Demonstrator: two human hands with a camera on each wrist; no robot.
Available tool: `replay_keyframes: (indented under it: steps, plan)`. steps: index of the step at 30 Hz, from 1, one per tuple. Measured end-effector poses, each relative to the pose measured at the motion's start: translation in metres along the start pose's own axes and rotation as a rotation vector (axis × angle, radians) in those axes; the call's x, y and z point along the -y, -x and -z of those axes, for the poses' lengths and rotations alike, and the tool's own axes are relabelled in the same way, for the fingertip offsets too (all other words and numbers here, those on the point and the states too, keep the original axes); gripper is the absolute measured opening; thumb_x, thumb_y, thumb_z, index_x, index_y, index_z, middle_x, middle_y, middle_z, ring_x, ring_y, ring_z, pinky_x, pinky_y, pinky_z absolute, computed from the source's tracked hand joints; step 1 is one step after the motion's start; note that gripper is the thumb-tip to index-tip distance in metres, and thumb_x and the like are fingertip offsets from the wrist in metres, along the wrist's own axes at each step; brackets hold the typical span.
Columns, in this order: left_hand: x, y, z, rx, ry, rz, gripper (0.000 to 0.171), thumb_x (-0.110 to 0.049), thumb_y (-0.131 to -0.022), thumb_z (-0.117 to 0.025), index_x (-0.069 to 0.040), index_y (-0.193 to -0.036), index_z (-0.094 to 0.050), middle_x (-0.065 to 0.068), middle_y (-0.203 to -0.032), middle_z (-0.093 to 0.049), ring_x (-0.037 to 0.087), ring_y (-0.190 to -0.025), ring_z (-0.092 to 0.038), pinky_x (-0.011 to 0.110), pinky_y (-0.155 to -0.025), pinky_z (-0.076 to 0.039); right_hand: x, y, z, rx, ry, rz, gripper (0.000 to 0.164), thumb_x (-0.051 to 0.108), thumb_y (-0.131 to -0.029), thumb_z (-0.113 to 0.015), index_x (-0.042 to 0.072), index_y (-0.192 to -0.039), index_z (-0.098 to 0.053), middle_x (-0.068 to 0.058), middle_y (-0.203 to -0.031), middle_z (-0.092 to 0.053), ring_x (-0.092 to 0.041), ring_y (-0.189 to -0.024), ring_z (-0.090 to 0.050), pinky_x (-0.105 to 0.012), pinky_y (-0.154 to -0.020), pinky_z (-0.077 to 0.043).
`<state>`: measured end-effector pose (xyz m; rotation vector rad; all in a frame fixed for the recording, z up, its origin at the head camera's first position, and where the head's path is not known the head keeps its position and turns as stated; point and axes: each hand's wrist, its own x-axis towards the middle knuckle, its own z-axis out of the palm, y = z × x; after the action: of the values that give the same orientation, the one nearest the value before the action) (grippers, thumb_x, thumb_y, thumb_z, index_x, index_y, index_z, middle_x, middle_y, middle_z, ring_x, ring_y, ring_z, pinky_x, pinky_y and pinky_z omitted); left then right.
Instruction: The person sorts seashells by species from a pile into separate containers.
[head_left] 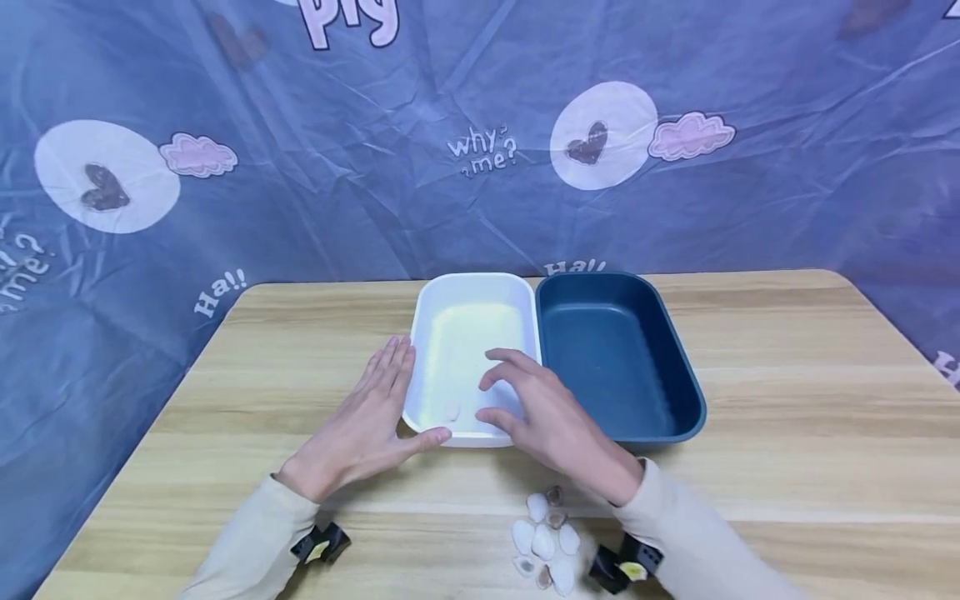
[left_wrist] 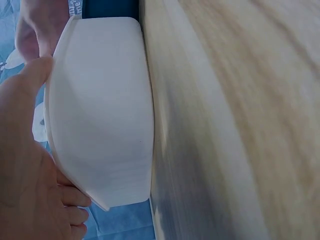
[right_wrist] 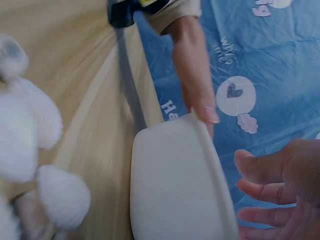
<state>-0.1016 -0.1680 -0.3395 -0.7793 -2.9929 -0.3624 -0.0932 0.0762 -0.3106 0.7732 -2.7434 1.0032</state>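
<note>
A white plastic tray (head_left: 482,287) stands on the table, with a small pale shell-like piece (head_left: 453,412) inside near its front. Along its left side lies my left hand (head_left: 367,417), fingers stretched out against the wall. The thumb of that hand reaches the front rim, as the left wrist view also shows. Over the tray's right front part hovers my right hand (head_left: 543,412), its fingers spread and gently bent with nothing between them. Between my forearms, in front of the tray, a small cluster of white and brownish shells (head_left: 543,542) lies on the wood.
A dark blue tray (head_left: 678,379) stands right against the white one on its right. The light wooden table (head_left: 795,400) reaches back to a blue printed cloth (head_left: 420,192). A black camera mount sits at each wrist.
</note>
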Motion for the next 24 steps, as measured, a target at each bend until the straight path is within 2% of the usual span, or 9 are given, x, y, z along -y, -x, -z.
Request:
replay_keyframes:
  steps: [1, 2, 6, 8, 11, 15, 19, 24]
  plan:
    - [0.000, 0.000, 0.000, -0.003, 0.000, -0.002, 0.111, -0.076, -0.085, -0.042, 0.005, -0.152, -0.007, 0.019, -0.159, 0.000, 0.029, -0.147, 0.002, 0.042, -0.120, -0.006, -0.002, 0.005, 0.004, -0.006, -0.024, 0.019, 0.022, 0.016, -0.082, -0.078, 0.007, -0.099, -0.066, -0.012, -0.134, -0.055, -0.025, -0.098, -0.064, -0.038, -0.084, -0.054]
    - [0.000, 0.000, -0.001, -0.006, 0.001, -0.003, 0.111, -0.076, -0.085, -0.042, 0.005, -0.152, -0.007, 0.019, -0.160, 0.000, 0.029, -0.147, 0.002, 0.042, -0.120, -0.006, -0.005, 0.009, 0.007, -0.018, -0.040, 0.043, 0.021, 0.014, -0.082, -0.078, 0.007, -0.098, -0.066, -0.012, -0.133, -0.056, -0.024, -0.095, -0.065, -0.037, -0.081, -0.054]
    - [0.000, 0.001, -0.001, -0.001, 0.005, 0.000, 0.111, -0.076, -0.085, -0.043, 0.005, -0.152, -0.007, 0.019, -0.159, 0.001, 0.029, -0.147, 0.002, 0.042, -0.120, -0.006, -0.011, 0.030, 0.019, -0.070, -0.067, 0.143, 0.021, 0.012, -0.080, -0.078, 0.011, -0.096, -0.065, -0.011, -0.127, -0.059, -0.022, -0.092, -0.065, -0.037, -0.076, -0.054]
    - [0.000, 0.000, 0.000, 0.004, 0.004, 0.001, 0.111, -0.076, -0.085, -0.043, 0.005, -0.152, -0.006, 0.019, -0.159, 0.002, 0.029, -0.147, 0.003, 0.042, -0.120, -0.005, -0.012, 0.041, 0.023, -0.097, -0.064, 0.195, 0.022, 0.012, -0.079, -0.079, 0.013, -0.095, -0.065, -0.009, -0.124, -0.062, -0.025, -0.109, -0.062, -0.041, -0.086, -0.053]
    - [0.000, 0.001, 0.001, 0.007, 0.001, -0.002, 0.111, -0.076, -0.085, -0.043, 0.006, -0.151, -0.006, 0.020, -0.159, 0.002, 0.029, -0.147, 0.003, 0.042, -0.120, -0.005, -0.013, 0.058, 0.028, -0.089, -0.083, 0.236, 0.022, 0.011, -0.079, -0.078, 0.017, -0.095, -0.065, -0.001, -0.119, -0.064, -0.020, -0.108, -0.062, -0.038, -0.090, -0.053]
    - [0.000, -0.001, 0.003, 0.012, -0.001, -0.005, 0.111, -0.076, -0.085, -0.043, 0.005, -0.151, -0.005, 0.020, -0.159, 0.002, 0.029, -0.147, 0.004, 0.042, -0.120, -0.005, -0.017, 0.082, 0.030, -0.029, -0.140, 0.252, 0.025, 0.008, -0.080, -0.077, 0.022, -0.096, -0.065, 0.007, -0.109, -0.066, -0.011, -0.099, -0.063, -0.026, -0.086, -0.054]
    - [0.000, -0.001, 0.003, 0.017, 0.003, -0.001, 0.111, -0.076, -0.085, -0.042, 0.005, -0.152, -0.005, 0.018, -0.159, 0.004, 0.028, -0.147, 0.004, 0.041, -0.120, -0.005, -0.028, 0.102, 0.025, 0.053, -0.229, 0.242, 0.024, 0.006, -0.082, -0.076, 0.021, -0.097, -0.065, 0.006, -0.101, -0.067, -0.007, -0.092, -0.063, -0.022, -0.079, -0.056]
    - [0.001, 0.000, 0.002, 0.022, 0.008, 0.005, 0.110, -0.077, -0.086, -0.040, 0.004, -0.152, -0.004, 0.017, -0.160, 0.005, 0.027, -0.147, 0.005, 0.040, -0.120, -0.004, -0.049, 0.118, 0.014, 0.058, -0.261, 0.204, 0.024, 0.013, -0.079, -0.079, 0.022, -0.097, -0.066, 0.005, -0.103, -0.068, -0.009, -0.096, -0.063, -0.013, -0.087, -0.048]
